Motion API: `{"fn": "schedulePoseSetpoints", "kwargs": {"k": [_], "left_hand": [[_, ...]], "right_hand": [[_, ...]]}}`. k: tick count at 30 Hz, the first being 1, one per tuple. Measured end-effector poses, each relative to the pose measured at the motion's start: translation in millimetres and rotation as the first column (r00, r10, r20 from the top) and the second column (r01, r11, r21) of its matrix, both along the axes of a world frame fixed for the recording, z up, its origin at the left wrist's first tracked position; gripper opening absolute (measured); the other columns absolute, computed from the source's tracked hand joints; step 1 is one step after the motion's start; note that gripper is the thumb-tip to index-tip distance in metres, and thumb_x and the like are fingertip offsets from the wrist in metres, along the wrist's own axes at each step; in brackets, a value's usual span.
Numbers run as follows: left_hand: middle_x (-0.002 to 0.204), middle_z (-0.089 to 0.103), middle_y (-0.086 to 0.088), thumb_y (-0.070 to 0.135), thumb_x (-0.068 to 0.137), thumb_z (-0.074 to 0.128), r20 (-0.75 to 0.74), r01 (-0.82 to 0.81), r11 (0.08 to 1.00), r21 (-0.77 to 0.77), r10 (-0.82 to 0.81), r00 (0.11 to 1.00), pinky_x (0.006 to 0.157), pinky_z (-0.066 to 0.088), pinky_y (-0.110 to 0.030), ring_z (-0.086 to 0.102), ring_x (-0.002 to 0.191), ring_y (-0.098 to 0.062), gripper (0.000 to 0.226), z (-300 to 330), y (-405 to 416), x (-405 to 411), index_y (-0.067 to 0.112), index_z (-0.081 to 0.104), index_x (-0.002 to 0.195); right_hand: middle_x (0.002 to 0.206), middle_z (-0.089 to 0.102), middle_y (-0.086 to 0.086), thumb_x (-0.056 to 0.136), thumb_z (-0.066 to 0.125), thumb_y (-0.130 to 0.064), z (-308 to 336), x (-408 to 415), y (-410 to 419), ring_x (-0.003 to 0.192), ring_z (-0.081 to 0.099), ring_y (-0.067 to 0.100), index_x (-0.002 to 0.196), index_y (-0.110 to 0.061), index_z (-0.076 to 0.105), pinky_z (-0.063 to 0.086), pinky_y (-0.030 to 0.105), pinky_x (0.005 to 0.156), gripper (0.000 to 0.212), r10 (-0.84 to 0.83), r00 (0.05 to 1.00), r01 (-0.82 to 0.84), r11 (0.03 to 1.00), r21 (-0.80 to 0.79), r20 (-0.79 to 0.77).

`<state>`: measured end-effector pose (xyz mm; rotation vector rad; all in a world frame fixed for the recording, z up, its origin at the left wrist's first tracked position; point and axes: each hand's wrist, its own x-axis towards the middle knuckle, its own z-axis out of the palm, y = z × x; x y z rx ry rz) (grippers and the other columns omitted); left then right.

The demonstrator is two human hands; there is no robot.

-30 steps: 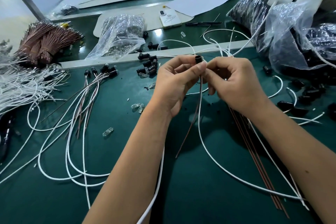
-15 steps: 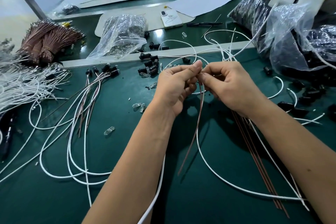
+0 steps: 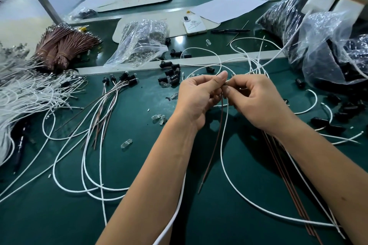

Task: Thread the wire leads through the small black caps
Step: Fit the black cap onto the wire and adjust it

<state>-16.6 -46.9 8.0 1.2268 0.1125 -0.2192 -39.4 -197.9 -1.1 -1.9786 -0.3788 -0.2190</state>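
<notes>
Your left hand [image 3: 196, 97] and your right hand [image 3: 256, 99] meet over the middle of the green table [image 3: 219, 225], fingertips touching. Both grips are pinched tight on the same small spot, where a brown wire [image 3: 214, 145] and a white wire [image 3: 225, 157] come together. The two wires hang down from your fingers toward you; the brown one ends near your left arm, and the white one curves off to the right across the table. A tiny dark bit shows between your fingertips, but it is too hidden to tell if it is a cap. Loose black caps [image 3: 171, 74] lie in a little pile just beyond your left hand, on the far side. To the left of them sits a bunch of finished wires [image 3: 111, 95] with black caps already on their far ends. More brown wires [image 3: 286, 175] lie under your right arm. A few small clear bulbs [image 3: 159, 119] rest on the table near your left wrist. Far left there is a big heap of white wires [image 3: 25, 93] and a bundle of brown wires [image 3: 63, 45]. A clear bag [image 3: 139, 43] of small parts lies farther back, with a white phone [image 3: 194, 25] behind it. On the far right are bags of black parts [image 3: 328, 61].
</notes>
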Motion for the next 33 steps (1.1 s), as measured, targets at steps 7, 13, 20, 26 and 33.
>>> {"fn": "schedulePoseSetpoints", "kwargs": {"k": [7,13,20,26,33], "left_hand": [[0.077,0.061,0.0,0.034,0.085,0.063,0.096,0.203,0.933,-0.296,-0.182,0.979,0.069,0.047,-0.024,0.057,0.062,-0.01,0.021,18.4,51.1,4.7,0.014,0.069,0.085],[0.069,0.064,0.0,0.03,0.08,0.063,0.19,0.248,0.619,-0.745,-0.159,0.969,0.046,0.034,-0.008,0.056,0.051,-0.005,0.028,26.2,92.7,4.2,0.004,0.067,0.091],[0.076,0.069,-0.01,0.014,0.07,0.074,0.19,0.162,0.584,-0.796,-0.014,0.982,0.047,0.048,-0.013,0.059,0.055,-0.011,0.025,29.1,99.0,6.3,-0.003,0.067,0.087],[0.078,0.072,-0.005,0.014,0.076,0.069,0.219,0.067,0.947,-0.313,0.004,0.976,0.057,0.05,-0.015,0.061,0.058,-0.008,0.02,22.4,86.6,9.4,0.005,0.069,0.094],[0.073,0.075,-0.009,-0.004,0.074,0.083,0.162,0.21,0.903,0.374,-0.287,0.944,0.057,0.052,-0.019,0.069,0.058,-0.016,0.019,8.5,55.7,5.5,0.009,0.074,0.085]], "right_hand": [[0.065,0.06,0.012,0.104,0.061,-0.018,20.2,2.6,25.1,0.048,0.049,0.019,0.083,-0.005,0.068,0.033,0.022,0.039,0.026,0.225,0.966,-0.182,0.943,0.28,-0.128],[0.074,0.067,-0.007,0.092,0.077,-0.021,21.8,21.8,86.9,0.065,0.059,0.01,0.094,-0.013,0.079,0.046,0.026,0.066,0.009,0.273,0.962,-0.242,0.876,-0.417,0.015],[0.087,0.073,0.001,0.083,0.085,-0.029,18.4,26.7,117.3,0.078,0.064,0.02,0.09,-0.017,0.075,0.054,0.037,0.078,0.017,0.367,0.929,-0.326,0.738,-0.591,-0.055],[0.073,0.071,-0.002,0.082,0.082,-0.006,25.4,25.7,79.5,0.067,0.065,0.013,0.09,-0.012,0.079,0.055,0.03,0.069,0.01,0.217,0.976,-0.202,0.896,-0.397,-0.007],[0.067,0.071,-0.001,0.088,0.078,-0.002,15.5,16.0,-2.6,0.051,0.06,0.009,0.088,-0.018,0.079,0.045,0.019,0.043,0.017,-0.115,0.991,0.125,0.975,0.185,-0.062]]}}
